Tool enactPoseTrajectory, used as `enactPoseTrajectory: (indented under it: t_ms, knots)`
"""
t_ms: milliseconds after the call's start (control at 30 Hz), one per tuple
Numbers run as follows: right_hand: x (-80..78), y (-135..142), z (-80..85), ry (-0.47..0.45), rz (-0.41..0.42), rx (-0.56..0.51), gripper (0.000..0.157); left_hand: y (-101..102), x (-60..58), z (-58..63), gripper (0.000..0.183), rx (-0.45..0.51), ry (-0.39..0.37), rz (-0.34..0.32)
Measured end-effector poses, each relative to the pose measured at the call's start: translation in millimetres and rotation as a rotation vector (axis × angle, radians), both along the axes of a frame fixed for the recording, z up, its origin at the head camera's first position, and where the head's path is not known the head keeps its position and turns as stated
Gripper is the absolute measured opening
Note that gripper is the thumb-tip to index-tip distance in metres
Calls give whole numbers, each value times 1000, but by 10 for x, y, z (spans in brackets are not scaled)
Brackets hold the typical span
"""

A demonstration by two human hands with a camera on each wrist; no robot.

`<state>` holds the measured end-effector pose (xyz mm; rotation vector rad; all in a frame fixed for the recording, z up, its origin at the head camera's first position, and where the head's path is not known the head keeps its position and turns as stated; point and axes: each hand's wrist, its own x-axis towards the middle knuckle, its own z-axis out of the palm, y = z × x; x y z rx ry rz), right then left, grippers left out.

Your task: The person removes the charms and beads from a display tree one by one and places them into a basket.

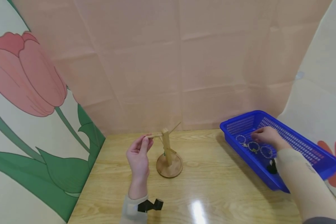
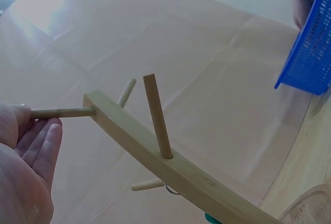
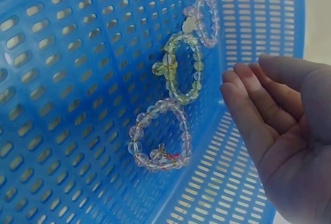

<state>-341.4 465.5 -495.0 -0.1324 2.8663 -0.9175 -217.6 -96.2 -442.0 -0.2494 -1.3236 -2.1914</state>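
My left hand point(image 1: 139, 157) pinches the end of an upper peg point(image 2: 67, 113) on a wooden peg stand point(image 1: 166, 146) with a round base. More pegs stick out of its post, and a thin metal ring point(image 2: 172, 190) shows by a lower one. Over the blue basket point(image 1: 305, 137), my right hand point(image 1: 267, 137) has slightly bent fingers with nothing between them. Inside, beside those fingers, lie a pink-beaded bracelet point(image 3: 208, 19), a yellow-green beaded one point(image 3: 196, 69) and a pale pink-and-clear beaded bracelet point(image 3: 135, 133).
A black item point(image 1: 272, 167) lies in the basket near my right forearm. The stand is on a wood-grain table point(image 1: 212, 174), left of the basket. Behind the table hangs a creased pinkish sheet point(image 1: 184, 62); a tulip-printed covering point(image 1: 30, 77) is on the left.
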Motion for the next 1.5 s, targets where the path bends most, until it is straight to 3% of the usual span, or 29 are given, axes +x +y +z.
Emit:
enactPoseTrajectory:
  t_ms: [700, 900, 1067, 1500]
  knots:
    - [16, 34, 164, 1, -35, -142, 54, 31, -33, 55, 35, 4, 9, -5]
    - [59, -31, 279, 5, -42, -230, 59, 25, -25, 42, 29, 10, -8, -9]
    - [116, -95, 420, -18, -30, -273, 63, 14, -17, 22, 35, 19, -21, -11]
    - [228, -417, 624, 18, 32, -364, 61, -37, -95, -6, 35, 12, -41, -5]
